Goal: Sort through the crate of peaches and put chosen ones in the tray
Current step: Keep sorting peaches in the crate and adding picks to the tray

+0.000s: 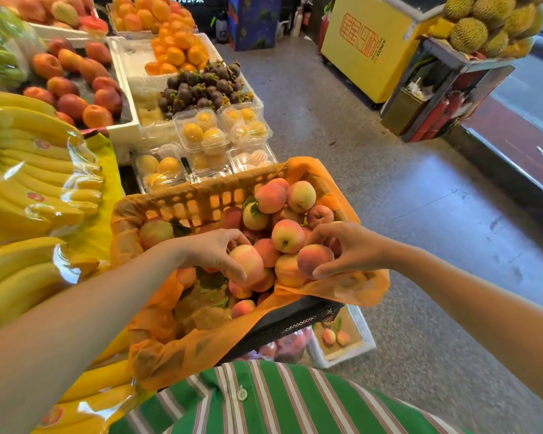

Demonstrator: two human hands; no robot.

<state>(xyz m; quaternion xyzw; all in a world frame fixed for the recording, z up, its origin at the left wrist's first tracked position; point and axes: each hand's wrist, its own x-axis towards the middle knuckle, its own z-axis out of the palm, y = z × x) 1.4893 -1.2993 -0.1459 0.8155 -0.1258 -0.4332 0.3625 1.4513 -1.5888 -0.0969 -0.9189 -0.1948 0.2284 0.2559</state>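
Both bare forearms reach fwd from the lower corners, angling in toward the middle. L hand (212, 250) has its wrist slightly bent, fingers curled over and thumb under a peach (246, 261), gripping it. R hand (353, 250) mirrors that w/ fingers arched on top and thumb low, holding a 2nd peach (315, 260); the hands are near each other, not touching.

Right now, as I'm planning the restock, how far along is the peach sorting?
Done: two small peaches lie in the white foam tray below. In hand: the left hand grips one pink-yellow peach, the right hand a redder peach. Left: the orange-lined slatted plastic crate holds many unsorted peaches, so it looks early.
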